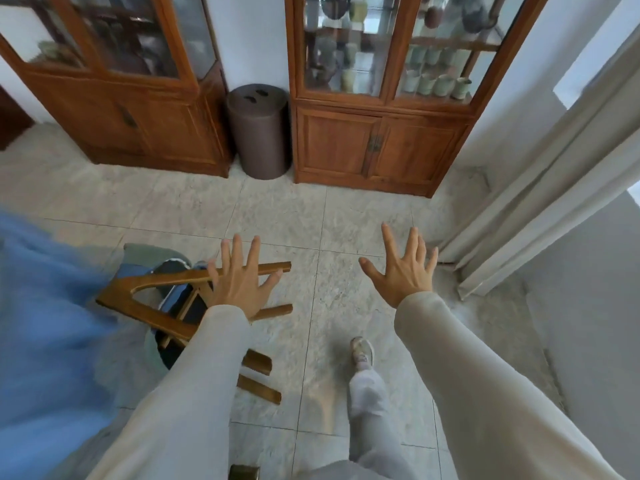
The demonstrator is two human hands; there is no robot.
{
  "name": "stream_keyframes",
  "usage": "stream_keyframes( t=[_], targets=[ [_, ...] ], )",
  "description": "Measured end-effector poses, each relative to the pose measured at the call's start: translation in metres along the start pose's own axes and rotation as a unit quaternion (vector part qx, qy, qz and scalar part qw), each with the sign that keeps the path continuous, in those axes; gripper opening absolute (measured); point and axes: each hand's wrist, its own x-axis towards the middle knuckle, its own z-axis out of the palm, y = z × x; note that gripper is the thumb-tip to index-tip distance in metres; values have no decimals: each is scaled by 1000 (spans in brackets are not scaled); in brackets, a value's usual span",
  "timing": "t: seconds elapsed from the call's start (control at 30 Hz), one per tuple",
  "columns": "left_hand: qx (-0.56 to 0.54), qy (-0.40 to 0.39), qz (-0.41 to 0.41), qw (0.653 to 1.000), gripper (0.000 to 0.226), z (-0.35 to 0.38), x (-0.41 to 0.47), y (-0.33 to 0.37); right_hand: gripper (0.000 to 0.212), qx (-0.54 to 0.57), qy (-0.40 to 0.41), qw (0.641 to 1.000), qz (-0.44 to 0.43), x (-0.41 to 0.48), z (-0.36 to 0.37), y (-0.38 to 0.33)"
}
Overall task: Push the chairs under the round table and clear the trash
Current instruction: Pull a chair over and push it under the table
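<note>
Tiled floor [311, 216], one chair [149, 299], two cabinets [377, 143]

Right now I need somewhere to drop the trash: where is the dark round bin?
In the head view the dark round bin stands on the floor against the far wall, in the gap between the two wooden glass-front cabinets, above and ahead of the left hand.
</note>
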Motion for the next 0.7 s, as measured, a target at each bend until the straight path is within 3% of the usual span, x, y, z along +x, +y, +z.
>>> stream_keyframes(
  t=[0.3,0.43,0.7],
  targets=[
    [-49,-1,-133,990,81,-14,185,47,83,-23,-10,995,-98,265,-14,-15],
    [-56,0,-185,981,79,-30,238,45,84,-19,-32,989,-141,355,-24,-56],
    [-79,15,-333,939,78,-43,334,-25,83,-46,-51,955,-289,499,-17,-191]
  ],
)
